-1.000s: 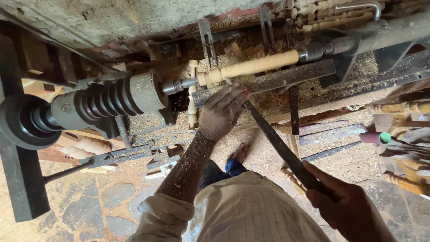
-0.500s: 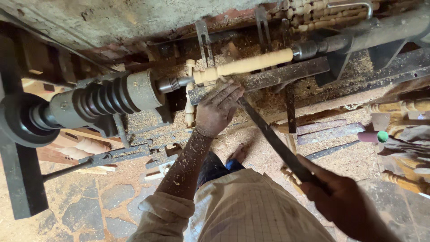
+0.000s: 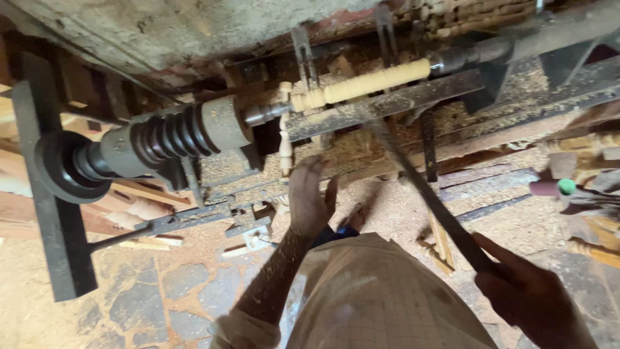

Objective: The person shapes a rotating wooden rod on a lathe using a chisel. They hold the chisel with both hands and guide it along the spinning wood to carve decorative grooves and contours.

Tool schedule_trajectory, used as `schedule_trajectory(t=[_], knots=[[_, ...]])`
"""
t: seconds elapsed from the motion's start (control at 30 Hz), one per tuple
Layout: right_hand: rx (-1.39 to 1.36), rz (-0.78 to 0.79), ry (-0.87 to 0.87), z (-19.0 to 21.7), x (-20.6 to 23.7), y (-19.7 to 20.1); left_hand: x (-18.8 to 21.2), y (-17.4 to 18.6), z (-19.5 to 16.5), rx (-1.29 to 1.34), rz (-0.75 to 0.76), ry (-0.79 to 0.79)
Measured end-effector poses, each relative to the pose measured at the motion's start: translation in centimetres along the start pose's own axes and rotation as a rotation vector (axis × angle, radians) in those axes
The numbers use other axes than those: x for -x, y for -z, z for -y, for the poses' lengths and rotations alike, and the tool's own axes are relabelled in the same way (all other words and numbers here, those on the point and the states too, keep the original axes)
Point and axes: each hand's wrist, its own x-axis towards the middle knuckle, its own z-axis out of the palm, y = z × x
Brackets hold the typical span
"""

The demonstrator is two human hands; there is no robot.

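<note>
- Pale wooden spindle (image 3: 368,83) sat mounted on the lathe (image 3: 194,132), above the metal tool rest (image 3: 387,103).
- Right hand (image 3: 526,294) gripped a long dark chisel (image 3: 420,181), its tip lying against the rest.
- Left hand (image 3: 310,200) hovered open, fingers loose, below the rest.
- Sawdust (image 3: 400,213) covered the floor; turned pieces (image 3: 588,194) lay at the right.

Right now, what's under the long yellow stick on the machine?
Under the pale wooden spindle runs a dark metal rest bar, with wood shavings heaped below. What lies beneath the shavings is covered.
</note>
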Motion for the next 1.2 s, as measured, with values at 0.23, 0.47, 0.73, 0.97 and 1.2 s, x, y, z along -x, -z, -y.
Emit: schedule_trajectory(t=[0.23, 0.47, 0.73, 0.97, 1.2], knots=[[-0.110, -0.343, -0.025, -2.3, 1.6, -3.1, -2.3, -0.6, 7.6, -0.197, 0.011, 0.581], [-0.191, -0.436, 0.054, -1.9, 3.8, -3.4, -5.1, -0.2, 9.2, -0.249, 0.193, 0.802], [0.063, -0.442, 0.438, -8.9, 3.3, -2.9, 6.3, 9.7, 2.3, -0.367, 0.512, 0.568], [0.052, -0.518, 0.454, -7.3, 2.7, -3.1, -2.9, 7.2, -2.6, -0.381, 0.389, 0.092], [0.270, -0.531, 0.550, -7.5, 1.7, -2.1, -11.3, -3.4, -3.0, -0.324, 0.112, -0.121]])
